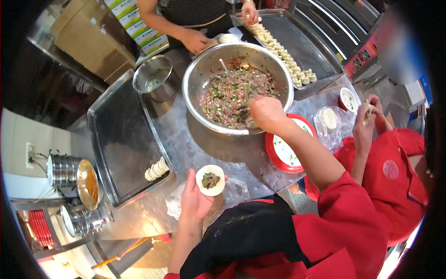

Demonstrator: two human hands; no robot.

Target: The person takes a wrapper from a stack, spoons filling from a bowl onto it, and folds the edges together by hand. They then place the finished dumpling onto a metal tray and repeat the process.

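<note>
On the palm of my left hand (pixel 199 200) lies a round dough wrapper (pixel 216 189) with a small heap of meat and green filling (pixel 210 180) on it. My right hand (pixel 267 113) is closed over the right side of a large steel bowl (pixel 187 88) of chopped meat and greens (pixel 234 95). What its fingers hold is mostly hidden in the mixture. Just below that hand is a red-rimmed dish (pixel 274 158) of liquid with green bits. Clear plastic (pixel 236 191) lies on the metal table (pixel 186 139) beside my left hand.
Left, a black tray (pixel 125 139) holds several dumplings (pixel 157 169); a steel pot (pixel 155 79) stands behind it. Another tray (pixel 306 42) bears rows of dumplings (pixel 278 51). A co-worker's hands (pixel 196 41) are across the table; another's (pixel 366 118) are at right, near a small bowl (pixel 348 99).
</note>
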